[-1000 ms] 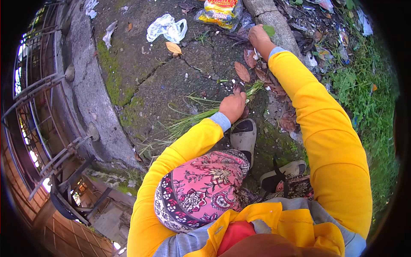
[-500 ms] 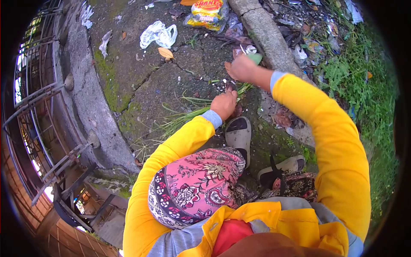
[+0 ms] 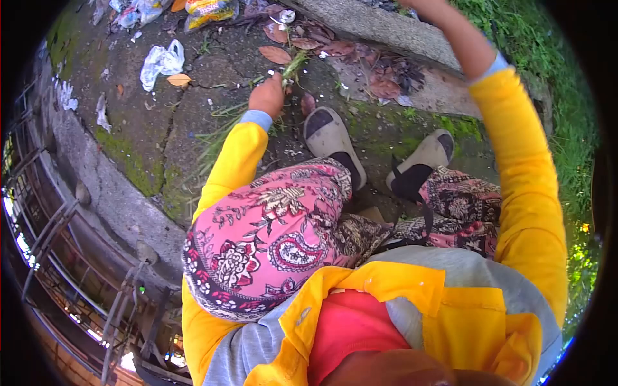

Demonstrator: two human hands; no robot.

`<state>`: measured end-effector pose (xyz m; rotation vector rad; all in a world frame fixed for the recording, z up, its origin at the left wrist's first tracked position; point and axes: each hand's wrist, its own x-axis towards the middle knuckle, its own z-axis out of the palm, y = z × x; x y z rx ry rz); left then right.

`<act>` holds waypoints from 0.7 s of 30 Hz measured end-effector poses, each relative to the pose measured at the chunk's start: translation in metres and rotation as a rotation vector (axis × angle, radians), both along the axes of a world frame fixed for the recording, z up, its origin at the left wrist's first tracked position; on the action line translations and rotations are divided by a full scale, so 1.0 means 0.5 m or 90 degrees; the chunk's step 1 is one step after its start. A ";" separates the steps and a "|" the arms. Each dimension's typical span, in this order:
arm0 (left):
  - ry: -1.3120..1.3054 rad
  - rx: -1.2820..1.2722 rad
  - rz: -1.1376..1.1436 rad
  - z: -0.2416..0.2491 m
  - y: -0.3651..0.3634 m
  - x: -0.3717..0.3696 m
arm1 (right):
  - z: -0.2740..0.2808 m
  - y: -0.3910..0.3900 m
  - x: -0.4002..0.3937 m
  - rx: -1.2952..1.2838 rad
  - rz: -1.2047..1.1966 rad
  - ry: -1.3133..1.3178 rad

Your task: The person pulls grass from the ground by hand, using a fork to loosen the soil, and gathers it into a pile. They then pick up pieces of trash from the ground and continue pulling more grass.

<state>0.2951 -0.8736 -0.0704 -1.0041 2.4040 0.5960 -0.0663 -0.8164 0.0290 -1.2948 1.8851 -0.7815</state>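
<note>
My left hand [image 3: 267, 96] is closed round a bunch of long green grass [image 3: 295, 67], low over the cracked ground. The cut-looking ends stick out past my fingers, while the long blades trail back beneath my wrist. My right hand [image 3: 425, 6] is raised at the top edge, above the concrete curb. Its fingers are cut off by the frame, so whatever it may hold is hidden. Brown dry leaves [image 3: 275, 55] lie close to the grass ends.
A white plastic bag [image 3: 162, 63] and a yellow printed packet [image 3: 211, 13] lie on the ground ahead. The concrete curb [image 3: 380, 32] runs across to the right, with green plants [image 3: 541, 38] beyond. Metal railings [image 3: 58, 238] stand at left. My sandals [image 3: 335, 138] are planted near the grass.
My right hand has swung up and right, away from the grass bunch, to the frame's top edge. My left hand still grips the grass. The whole view has turned and shifted.
</note>
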 end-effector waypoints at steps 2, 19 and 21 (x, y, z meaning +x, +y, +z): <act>0.019 -0.009 0.027 -0.024 0.009 0.009 | -0.069 0.112 0.063 0.203 0.068 -0.063; 0.013 0.011 0.048 -0.012 0.023 0.004 | -0.253 0.306 0.152 0.436 -0.116 -0.339; 0.015 0.008 0.041 -0.006 0.023 0.006 | -0.294 0.252 0.173 0.408 -0.068 -0.336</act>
